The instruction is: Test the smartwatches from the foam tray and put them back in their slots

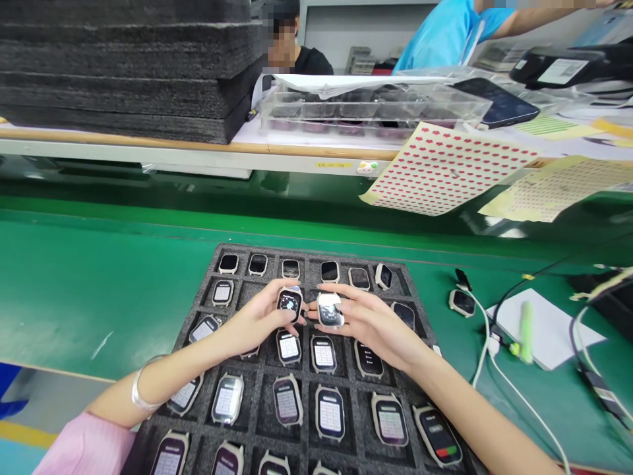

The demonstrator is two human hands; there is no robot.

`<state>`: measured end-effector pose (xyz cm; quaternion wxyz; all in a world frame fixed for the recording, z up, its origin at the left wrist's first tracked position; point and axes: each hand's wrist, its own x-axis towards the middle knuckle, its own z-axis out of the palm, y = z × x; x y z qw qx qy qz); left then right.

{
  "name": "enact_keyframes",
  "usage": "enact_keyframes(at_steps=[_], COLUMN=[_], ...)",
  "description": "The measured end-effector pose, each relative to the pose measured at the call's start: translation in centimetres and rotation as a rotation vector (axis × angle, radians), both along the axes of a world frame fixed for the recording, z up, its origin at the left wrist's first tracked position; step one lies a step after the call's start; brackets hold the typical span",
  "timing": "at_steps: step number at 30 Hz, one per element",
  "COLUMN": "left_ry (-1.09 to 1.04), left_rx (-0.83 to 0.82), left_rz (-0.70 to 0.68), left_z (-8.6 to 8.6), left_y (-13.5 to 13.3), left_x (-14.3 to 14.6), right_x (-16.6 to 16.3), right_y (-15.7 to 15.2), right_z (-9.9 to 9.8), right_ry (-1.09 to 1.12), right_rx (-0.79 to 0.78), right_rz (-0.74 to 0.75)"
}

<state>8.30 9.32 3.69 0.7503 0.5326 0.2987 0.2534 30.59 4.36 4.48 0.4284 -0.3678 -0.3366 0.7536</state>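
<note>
Black-faced watch (289,303) pinched btwn L fingers (275,320), glary watch (327,311) pinched btwn R fingers (355,309).

Bright light, glare on watch screens (228,400), shadow beneath shelf (188,150), stretched edges

A long shelf (277,154) with a white front and thin wooden edge runs across. Below the shelf spreads a glossy green surface (99,284), with pale reflections (512,233) in the dark area between. Behind the shelf rises a pale grey wall or panel (359,26). Lower left of the shelf, grey floor (74,389) bears a yellow stripe (24,433).
</note>
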Motion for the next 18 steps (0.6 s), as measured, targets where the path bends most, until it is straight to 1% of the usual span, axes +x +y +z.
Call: enact_keyframes(at_steps=[3, 5, 10, 18], left_ry=[-0.032, -0.032, -0.024, -0.007], left_rx=[-0.133, -0.159, -0.102, -0.079], left_rz=[0.016, 0.017, 0.009, -0.002], left_z=[0.07, 0.07, 0.13, 0.21], left_y=[0.16, 0.18, 0.1, 0.24], left_x=[0.1, 0.12, 0.13, 0.18], right_x=[-0.04, -0.2, -0.74, -0.6], right_y=[0.03, 0.01, -0.22, -0.4], right_z=[-0.07, -0.14, -0.45, -0.89], right_ry=[-0.019, -0.05, -0.14, -0.168], right_rx=[0.007, 0.027, 0.084, 0.163], right_rz=[-0.037, -0.065, -0.153, -0.143])
